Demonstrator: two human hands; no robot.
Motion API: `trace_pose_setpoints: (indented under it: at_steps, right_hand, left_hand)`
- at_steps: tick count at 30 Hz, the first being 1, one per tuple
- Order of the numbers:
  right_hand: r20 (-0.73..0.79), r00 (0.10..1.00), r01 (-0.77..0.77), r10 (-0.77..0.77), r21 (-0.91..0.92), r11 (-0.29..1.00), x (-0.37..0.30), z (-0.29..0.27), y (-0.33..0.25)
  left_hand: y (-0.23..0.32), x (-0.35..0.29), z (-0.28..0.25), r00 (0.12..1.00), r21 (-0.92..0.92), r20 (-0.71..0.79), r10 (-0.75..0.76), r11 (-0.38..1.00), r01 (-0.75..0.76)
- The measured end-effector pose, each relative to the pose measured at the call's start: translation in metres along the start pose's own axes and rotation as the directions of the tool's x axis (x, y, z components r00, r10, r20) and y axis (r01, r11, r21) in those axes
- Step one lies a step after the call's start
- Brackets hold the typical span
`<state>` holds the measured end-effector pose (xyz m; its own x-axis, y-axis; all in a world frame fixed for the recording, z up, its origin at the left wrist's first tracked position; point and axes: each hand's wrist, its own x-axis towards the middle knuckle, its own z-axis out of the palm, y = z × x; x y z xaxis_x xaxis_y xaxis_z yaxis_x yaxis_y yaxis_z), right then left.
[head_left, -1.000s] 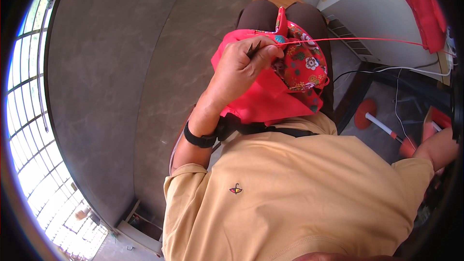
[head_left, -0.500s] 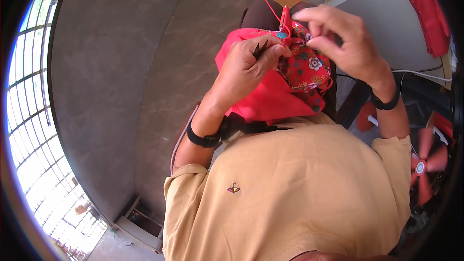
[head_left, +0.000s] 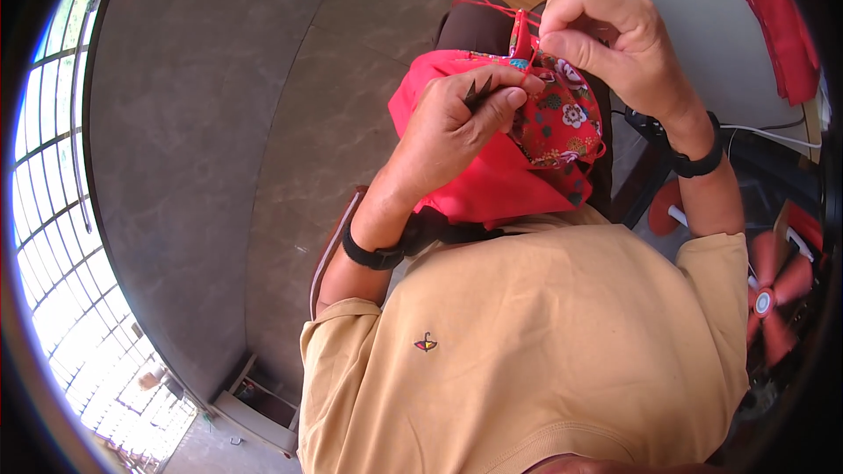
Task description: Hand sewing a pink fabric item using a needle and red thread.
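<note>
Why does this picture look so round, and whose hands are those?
No robot here, just a person with two bare hands. The camera is worn on their head, looking down, and its wide fisheye lens bends straight edges. Red flowered cloth lies on their lap. The left hand, against the cloth, holds a dark pointed tool. The right hand seems to pinch thin red cord, but I can't be sure. That spinner is a fan.
</note>
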<state>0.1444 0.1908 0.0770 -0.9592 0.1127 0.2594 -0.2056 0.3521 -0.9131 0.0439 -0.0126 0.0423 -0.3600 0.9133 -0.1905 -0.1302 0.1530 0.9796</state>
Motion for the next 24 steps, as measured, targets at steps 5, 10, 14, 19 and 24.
trace_pose_setpoints:
  at_steps: [5, 10, 14, 19, 24]
  right_hand:
    - [-0.131, 0.988, 0.081, -0.081, -0.006, 0.997, 0.001, 0.009, 0.008]
    - [-0.197, 0.95, 0.166, -0.244, -0.343, 0.924, 0.009, 0.011, 0.015]
    - [-0.28, 0.897, 0.208, -0.343, -0.418, 0.884, 0.018, 0.021, 0.022]
    - [-0.3, 0.887, 0.191, -0.35, -0.451, 0.872, 0.022, 0.028, 0.033]
    - [-0.291, 0.888, 0.176, -0.355, -0.497, 0.85, 0.019, 0.028, 0.03]
  left_hand:
    - [-0.002, 0.0, 0.002, 1.0, -0.015, 0.003, 0.006, 1.0, -0.006]
    - [-0.008, 0.002, 0.003, 1.0, 0.025, -0.009, 0.021, 0.999, -0.02]
    - [-0.013, 0.003, 0.001, 0.998, 0.086, -0.054, 0.044, 0.996, -0.04]
    - [-0.021, 0.003, -0.005, 0.998, 0.102, -0.053, 0.038, 0.994, -0.033]
    - [-0.023, 0.004, -0.006, 0.997, 0.072, -0.077, -0.029, 0.997, 0.035]
